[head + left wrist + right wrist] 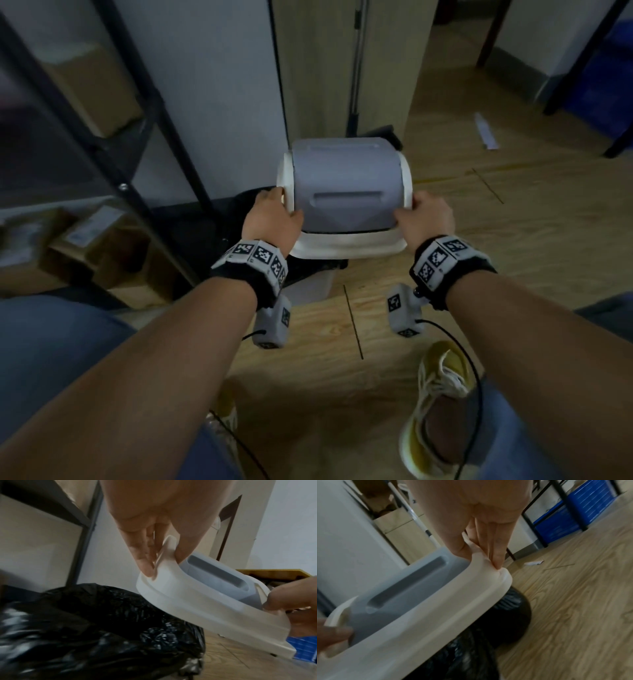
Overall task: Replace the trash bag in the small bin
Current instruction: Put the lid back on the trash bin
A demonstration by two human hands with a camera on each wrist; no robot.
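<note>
I've got the lid (346, 192) pinched at its white rim by left hand (270, 219) and right hand (428, 219), hovering tilted above the black-bagged bin (96, 626); I'd keep it level and clear the bag (510, 609) before moving it aside.

My forearms are bare, no sleeves. Each wrist carries a black strap (455, 270) faced with white tiles printed in black square-code markers. Under each wrist hangs a pale grey camera block (272, 323), marked with the same codes, and a thin black cable (471, 370) trails from each one. I wear blue jeans (51, 346) and yellow sneakers (440, 411) with white laces and white soles.
</note>
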